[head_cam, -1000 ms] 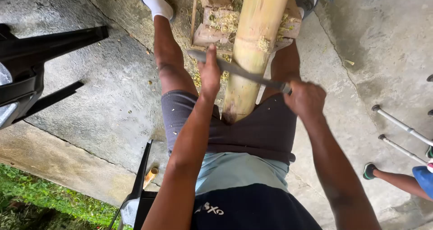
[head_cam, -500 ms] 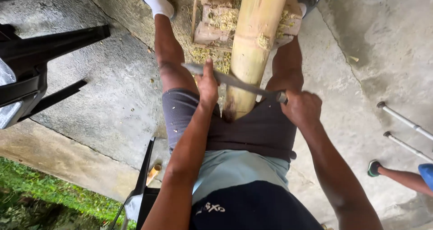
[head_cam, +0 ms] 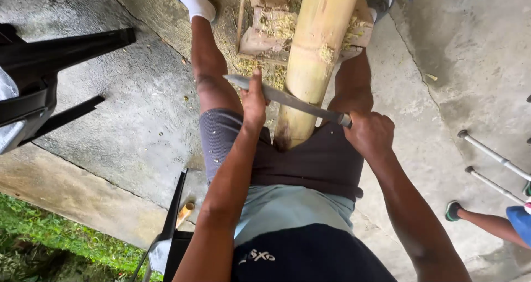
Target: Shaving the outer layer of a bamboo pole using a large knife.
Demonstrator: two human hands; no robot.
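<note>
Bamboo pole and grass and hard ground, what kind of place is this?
Probably an outdoor work spot on a concrete yard or porch. The concrete floor ends at grass, and pale shavings lie by a wooden block under the bamboo pole.

Smooth bamboo pole (head_cam: pixel 318 55), dull metal blade (head_cam: pixel 287 99), rough concrete floor (head_cam: pixel 133 116).

Left arm: I had it extended forward, elbow nearly straight, forearm angled slightly inward. Left hand (head_cam: pixel 255 102): fingers curled down, thumb raised, grip pressed closed. Right arm: reached forward from the lower right, bent a little at the wrist. Right hand (head_cam: pixel 369 134): knuckles up, grip fisted tight. Both hands sat well apart, at nearly level height above my thighs.
</note>
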